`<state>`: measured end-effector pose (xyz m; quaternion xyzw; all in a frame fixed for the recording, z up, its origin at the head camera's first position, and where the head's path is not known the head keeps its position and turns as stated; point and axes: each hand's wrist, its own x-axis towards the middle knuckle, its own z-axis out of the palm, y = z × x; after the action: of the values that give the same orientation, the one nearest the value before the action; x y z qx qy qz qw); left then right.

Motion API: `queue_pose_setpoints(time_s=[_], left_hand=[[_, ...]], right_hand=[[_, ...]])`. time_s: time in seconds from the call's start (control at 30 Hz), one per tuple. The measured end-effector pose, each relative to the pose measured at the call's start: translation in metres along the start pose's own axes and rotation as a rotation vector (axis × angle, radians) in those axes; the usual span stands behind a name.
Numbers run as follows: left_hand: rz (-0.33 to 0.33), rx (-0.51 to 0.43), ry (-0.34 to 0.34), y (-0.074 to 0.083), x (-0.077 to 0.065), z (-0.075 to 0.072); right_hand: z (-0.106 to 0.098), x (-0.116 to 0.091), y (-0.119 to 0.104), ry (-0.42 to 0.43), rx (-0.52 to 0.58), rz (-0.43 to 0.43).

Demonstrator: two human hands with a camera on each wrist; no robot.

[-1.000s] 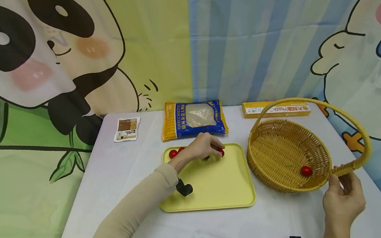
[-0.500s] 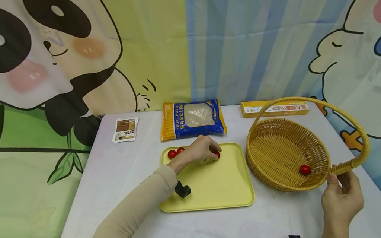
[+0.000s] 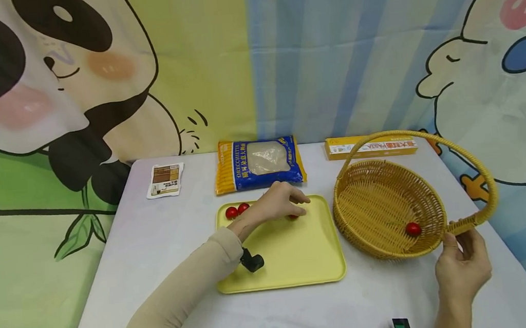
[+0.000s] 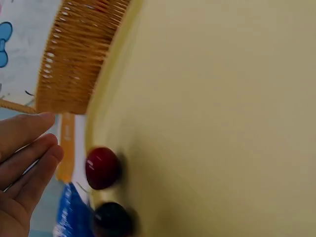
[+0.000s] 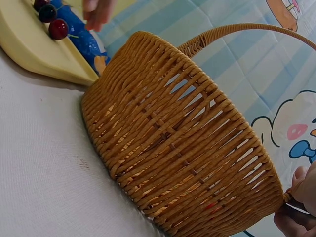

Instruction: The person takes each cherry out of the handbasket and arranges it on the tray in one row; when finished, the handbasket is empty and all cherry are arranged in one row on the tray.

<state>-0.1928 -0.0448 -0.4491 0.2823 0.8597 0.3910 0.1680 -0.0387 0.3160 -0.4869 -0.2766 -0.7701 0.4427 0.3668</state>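
Observation:
My left hand (image 3: 277, 204) hovers over the far side of the yellow tray (image 3: 289, 260), thumb and fingers spread. Below it, partly hidden in the head view, lies a red cherry (image 4: 102, 168); the left wrist view shows the fingers apart from it. Beside that sits a much darker cherry (image 4: 112, 219). Two more red cherries, one of them a left corner cherry (image 3: 232, 213), rest at the tray's far left. With my right hand (image 3: 463, 266) I grip the wicker basket (image 3: 368, 207) where its handle meets the rim. One red cherry (image 3: 413, 229) lies inside the basket.
Behind the tray is a blue and yellow pasta bag (image 3: 263, 164). A yellow pasta box (image 3: 370, 146) lies behind the basket, and a small white packet (image 3: 165, 180) at the back left. A printed curtain (image 3: 219, 75) hangs behind the table.
My left fingers were curled at the red cherry on the tray; now they are spread and apart from it. The right hand keeps its grip. The head view has shifted slightly.

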Motion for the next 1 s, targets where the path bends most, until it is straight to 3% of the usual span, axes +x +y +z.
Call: queue_pose_setpoints(time_s=[0.2,0.33,0.43,0.6,0.83,1.0], left_hand=[[-0.033,-0.145,0.04,0.025,-0.002,-0.011],[0.013,-0.18,0.019,0.044,0.012,-0.004],[0.047,-0.171,-0.035,0.063,0.03,0.009],[0.003,-0.193,-0.17,0.101,0.068,0.044],[-0.15,-0.269,-0.229,0.142,0.104,0.087],[-0.276,-0.357,-0.238,0.152,0.11,0.107]], right_hand=[[0.019,0.0,-0.003,-0.077,0.022,-0.027],[0.023,-0.003,-0.005,-0.085,0.017,-0.014],[0.017,-0.003,-0.007,-0.078,0.002,-0.005],[-0.004,-0.003,-0.002,-0.025,0.003,-0.008],[-0.008,0.0,-0.004,0.014,-0.027,0.026],[-0.002,-0.004,-0.002,-0.009,-0.064,0.077]])
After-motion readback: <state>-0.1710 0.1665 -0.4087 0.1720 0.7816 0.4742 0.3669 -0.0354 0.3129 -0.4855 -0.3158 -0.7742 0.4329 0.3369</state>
